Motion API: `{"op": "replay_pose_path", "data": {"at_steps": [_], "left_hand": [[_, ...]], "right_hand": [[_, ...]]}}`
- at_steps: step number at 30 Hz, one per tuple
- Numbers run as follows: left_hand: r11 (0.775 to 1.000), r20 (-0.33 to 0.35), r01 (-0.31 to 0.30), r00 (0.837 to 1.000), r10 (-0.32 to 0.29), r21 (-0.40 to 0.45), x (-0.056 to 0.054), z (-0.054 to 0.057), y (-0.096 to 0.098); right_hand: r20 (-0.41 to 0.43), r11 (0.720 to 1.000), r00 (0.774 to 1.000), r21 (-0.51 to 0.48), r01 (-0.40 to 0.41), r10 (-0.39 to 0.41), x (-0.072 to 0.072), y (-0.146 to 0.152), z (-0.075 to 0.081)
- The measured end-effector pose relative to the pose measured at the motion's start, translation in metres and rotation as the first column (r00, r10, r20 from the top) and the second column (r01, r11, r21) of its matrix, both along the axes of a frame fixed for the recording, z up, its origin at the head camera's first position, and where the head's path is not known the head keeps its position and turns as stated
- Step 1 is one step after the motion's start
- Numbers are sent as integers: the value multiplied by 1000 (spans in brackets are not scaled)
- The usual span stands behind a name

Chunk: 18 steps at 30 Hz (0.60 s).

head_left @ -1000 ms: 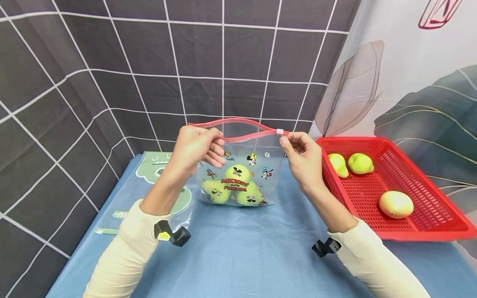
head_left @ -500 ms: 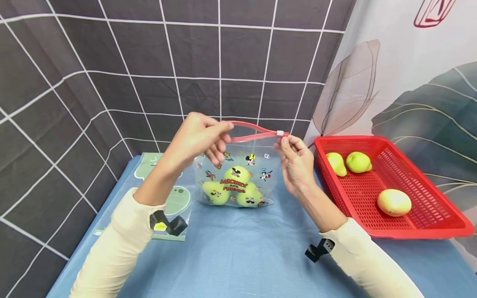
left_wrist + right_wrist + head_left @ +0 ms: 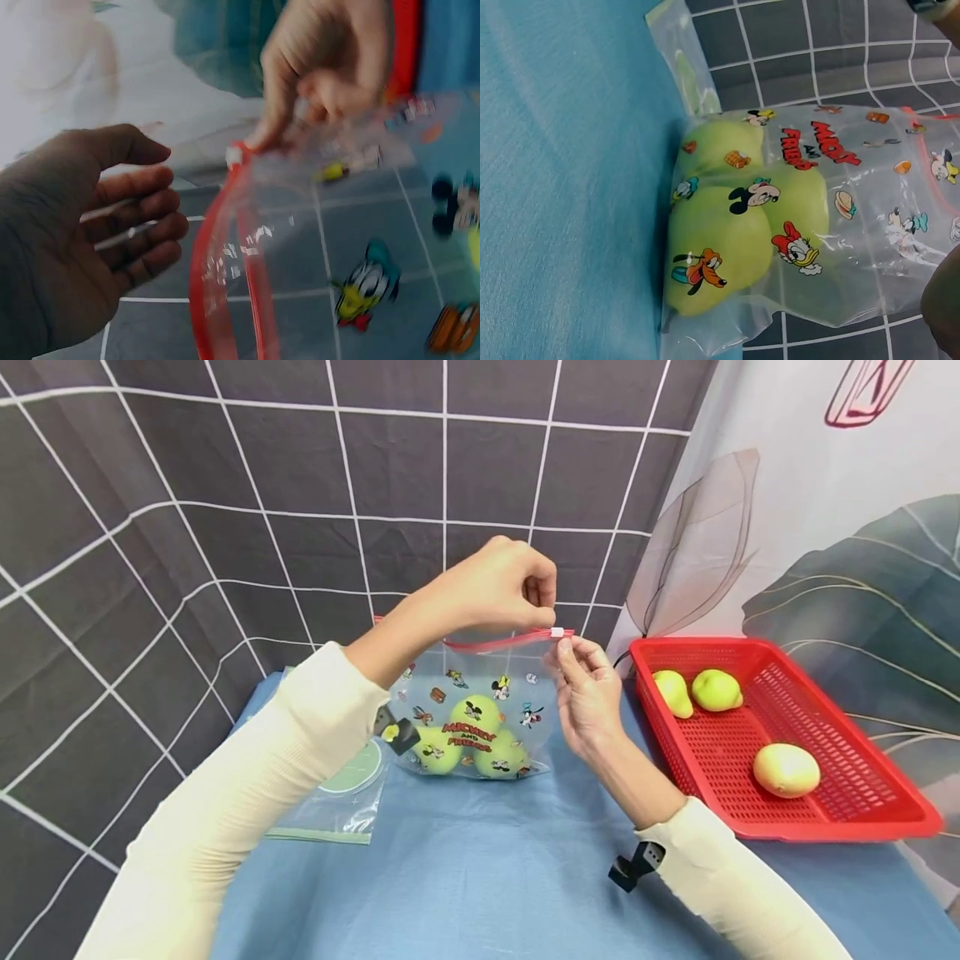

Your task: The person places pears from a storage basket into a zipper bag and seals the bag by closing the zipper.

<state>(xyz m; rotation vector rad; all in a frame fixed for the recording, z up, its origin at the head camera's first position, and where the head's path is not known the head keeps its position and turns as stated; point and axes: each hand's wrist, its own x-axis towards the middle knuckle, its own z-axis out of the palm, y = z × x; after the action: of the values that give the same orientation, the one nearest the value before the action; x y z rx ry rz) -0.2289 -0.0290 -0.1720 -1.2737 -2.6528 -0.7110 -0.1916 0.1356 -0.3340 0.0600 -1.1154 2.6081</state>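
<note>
A clear zip bag (image 3: 536, 739) with cartoon prints and a red zip stands upright on the blue cloth. Inside it lie three yellow-green fruits (image 3: 720, 232), seen through the plastic. My right hand (image 3: 590, 702) pinches the bag's top right corner, just beside the white slider (image 3: 235, 155). Above the zip is my left hand (image 3: 502, 585), its fingers loosely curved and holding nothing. In the left wrist view that hand (image 3: 112, 217) is a short way from the slider, with a gap between its fingertips and the red zip (image 3: 210, 277). The zip's two edges stand apart there.
A red perforated basket (image 3: 885, 777) stands at the right, holding two yellow-green fruits (image 3: 717, 691) and a yellow oval fruit (image 3: 786, 770). Left of the bag lies a flat clear bag (image 3: 330, 818) with green prints, partly under my left sleeve. A dark grid-patterned curtain (image 3: 390, 468) hangs behind.
My left hand has let go of the bag's left opening edge and moved right, over the zip towards the slider. My right hand keeps its pinch at the corner.
</note>
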Motion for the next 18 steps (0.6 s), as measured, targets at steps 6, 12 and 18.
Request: {"op": "replay_pose_path", "data": {"at_steps": [6,12,18], "left_hand": [[975,-23,56,998,-63,-216,-11,2,19],[934,-43,22,998,-40,-357,-5,4,35],[900,-59,-22,998,-4,-435,-3,5,38]], "right_hand": [[-15,1000,1000,11,10,-10,2,-4,-1],[-47,1000,999,18,12,-11,6,-6,-2],[-69,998,997,46,39,-36,6,-4,-3]]}}
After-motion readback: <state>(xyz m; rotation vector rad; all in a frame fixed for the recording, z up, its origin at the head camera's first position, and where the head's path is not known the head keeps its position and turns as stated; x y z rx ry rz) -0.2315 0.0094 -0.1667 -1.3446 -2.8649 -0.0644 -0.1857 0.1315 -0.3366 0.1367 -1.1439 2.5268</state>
